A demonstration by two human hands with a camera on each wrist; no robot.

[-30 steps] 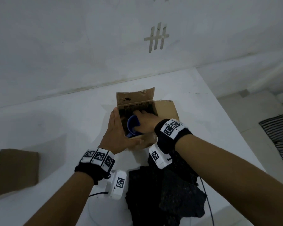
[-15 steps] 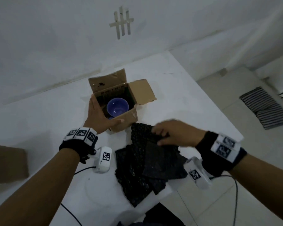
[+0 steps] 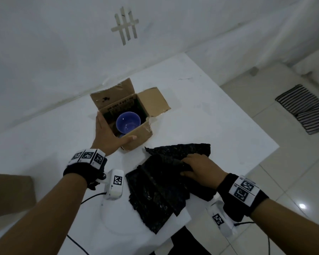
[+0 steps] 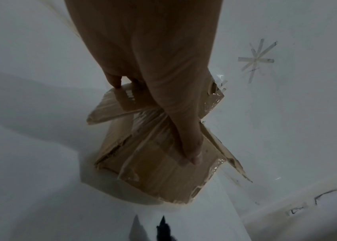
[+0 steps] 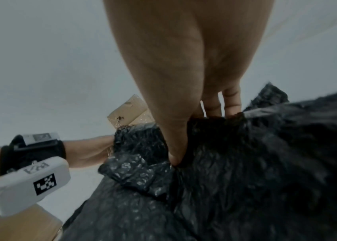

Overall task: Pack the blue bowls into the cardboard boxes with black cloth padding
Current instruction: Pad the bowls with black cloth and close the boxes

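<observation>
An open cardboard box (image 3: 138, 137) stands on the white table (image 3: 210, 126) with a blue bowl (image 3: 128, 122) upright inside it. My left hand (image 3: 109, 133) braces the box's near left corner, fingers flat along the left side and thumb stretched across the front wall. The left wrist view shows that thumb pressed on the taped box (image 4: 159, 171); the bowl is hidden there. A pile of black cloth (image 3: 158, 190) lies near the front edge. My right hand (image 3: 193, 164) pinches a fold of the black cloth (image 5: 266, 163), thumb dug in and fingers curled over it.
A second cardboard box (image 3: 9, 192) sits at the far left of the table. The table's right edge drops to a tiled floor with a striped mat (image 3: 306, 109). Wrist-camera cables (image 3: 92, 196) trail across the near table.
My right hand let go of the bowl in the box, drew back to the cloth pile and now pinches a fold. My left hand stays on the box.
</observation>
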